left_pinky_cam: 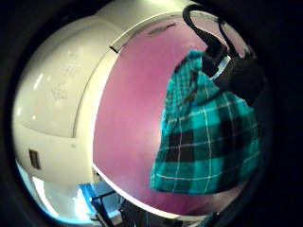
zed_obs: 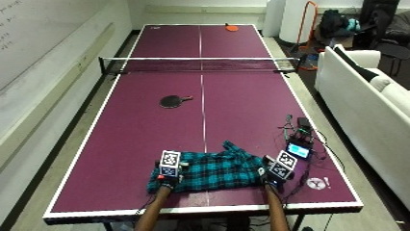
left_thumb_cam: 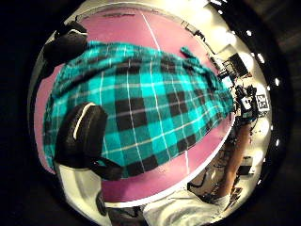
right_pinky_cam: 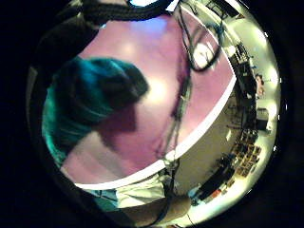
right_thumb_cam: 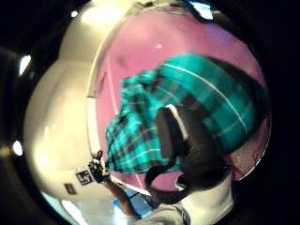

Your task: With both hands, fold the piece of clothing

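Note:
A teal and black plaid shirt point(zed_obs: 214, 171) lies crumpled near the front edge of the purple table point(zed_obs: 243, 96). My left hand point(zed_obs: 168, 175) is at the shirt's left end and my right hand point(zed_obs: 275, 175) at its right end. In the left palm views the shirt point(left_thumb_cam: 155, 103) spreads below the palm, with the thumb point(left_thumb_cam: 82, 134) and a finger point(left_pinky_cam: 236, 75) closed on the cloth point(left_pinky_cam: 208, 142). The right thumb point(right_thumb_cam: 183, 136) curls over bunched fabric point(right_thumb_cam: 206, 89), and a fold of the shirt point(right_pinky_cam: 80, 99) is gathered close under that palm.
A black paddle point(zed_obs: 172, 101) lies mid-table, an orange paddle point(zed_obs: 231, 28) lies at the far end, and the net point(zed_obs: 200, 65) spans the table. A small device with cables point(zed_obs: 300, 144) sits right of the shirt. A white sofa point(zed_obs: 365, 91) stands to the right.

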Demonstrator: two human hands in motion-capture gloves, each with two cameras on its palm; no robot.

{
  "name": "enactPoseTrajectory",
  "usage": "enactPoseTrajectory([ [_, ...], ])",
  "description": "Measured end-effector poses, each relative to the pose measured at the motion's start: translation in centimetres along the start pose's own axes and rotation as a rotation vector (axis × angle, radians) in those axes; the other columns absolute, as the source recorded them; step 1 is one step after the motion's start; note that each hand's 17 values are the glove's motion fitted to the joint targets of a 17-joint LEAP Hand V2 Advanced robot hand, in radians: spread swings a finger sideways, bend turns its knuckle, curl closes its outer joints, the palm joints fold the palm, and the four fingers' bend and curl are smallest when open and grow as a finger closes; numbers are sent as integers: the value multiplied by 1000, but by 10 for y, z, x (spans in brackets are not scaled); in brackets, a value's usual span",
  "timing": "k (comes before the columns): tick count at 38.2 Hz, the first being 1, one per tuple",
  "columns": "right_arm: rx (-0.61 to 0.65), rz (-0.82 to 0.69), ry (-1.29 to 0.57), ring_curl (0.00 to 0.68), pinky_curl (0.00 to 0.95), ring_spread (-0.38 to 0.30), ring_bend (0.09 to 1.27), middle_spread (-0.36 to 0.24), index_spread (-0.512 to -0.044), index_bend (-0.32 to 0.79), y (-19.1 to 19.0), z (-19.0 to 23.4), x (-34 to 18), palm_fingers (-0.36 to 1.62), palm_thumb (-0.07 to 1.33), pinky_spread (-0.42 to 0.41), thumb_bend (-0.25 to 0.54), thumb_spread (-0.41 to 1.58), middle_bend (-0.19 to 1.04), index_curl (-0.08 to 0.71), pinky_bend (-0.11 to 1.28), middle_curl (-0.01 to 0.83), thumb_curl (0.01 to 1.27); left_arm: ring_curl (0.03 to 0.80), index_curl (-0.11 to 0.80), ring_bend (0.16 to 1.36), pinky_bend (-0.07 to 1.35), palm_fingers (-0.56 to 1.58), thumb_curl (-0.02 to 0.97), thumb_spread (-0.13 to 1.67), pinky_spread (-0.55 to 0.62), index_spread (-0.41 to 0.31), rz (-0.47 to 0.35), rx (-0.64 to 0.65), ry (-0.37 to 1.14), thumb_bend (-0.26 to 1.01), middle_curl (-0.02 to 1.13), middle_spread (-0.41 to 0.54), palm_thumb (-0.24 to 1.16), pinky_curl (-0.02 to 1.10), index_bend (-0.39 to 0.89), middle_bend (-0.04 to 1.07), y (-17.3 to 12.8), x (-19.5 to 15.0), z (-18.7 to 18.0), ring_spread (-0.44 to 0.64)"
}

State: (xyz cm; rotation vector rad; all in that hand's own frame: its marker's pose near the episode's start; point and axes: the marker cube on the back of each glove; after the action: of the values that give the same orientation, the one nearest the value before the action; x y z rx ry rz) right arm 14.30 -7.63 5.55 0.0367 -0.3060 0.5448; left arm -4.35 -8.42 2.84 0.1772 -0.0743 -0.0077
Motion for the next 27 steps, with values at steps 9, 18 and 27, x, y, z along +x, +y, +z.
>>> enactPoseTrajectory([
  [9,11,61,165,373,364,23,532,-76,-303,46,28,23,35,317,517,192,-39,1218,213,263,484,396,208,369,387,480,368,504,194,1243,103,-161,6,-250,-4,-68,384,-102,347,457,186,100,21,-2,41,-18],
  [18,197,18,181,413,280,-138,827,-169,-313,-7,9,21,29,785,606,149,31,1247,531,163,278,468,231,340,349,520,395,266,132,1158,321,-94,-6,-357,77,-75,331,29,-41,432,130,145,21,11,52,236],
  [27,174,-33,-215,482,368,-208,913,-218,-326,74,-63,10,9,1195,867,-182,121,1181,533,162,497,489,295,330,346,557,383,269,136,1154,406,-86,21,-304,114,-29,315,56,-26,399,160,161,4,41,47,314],
])
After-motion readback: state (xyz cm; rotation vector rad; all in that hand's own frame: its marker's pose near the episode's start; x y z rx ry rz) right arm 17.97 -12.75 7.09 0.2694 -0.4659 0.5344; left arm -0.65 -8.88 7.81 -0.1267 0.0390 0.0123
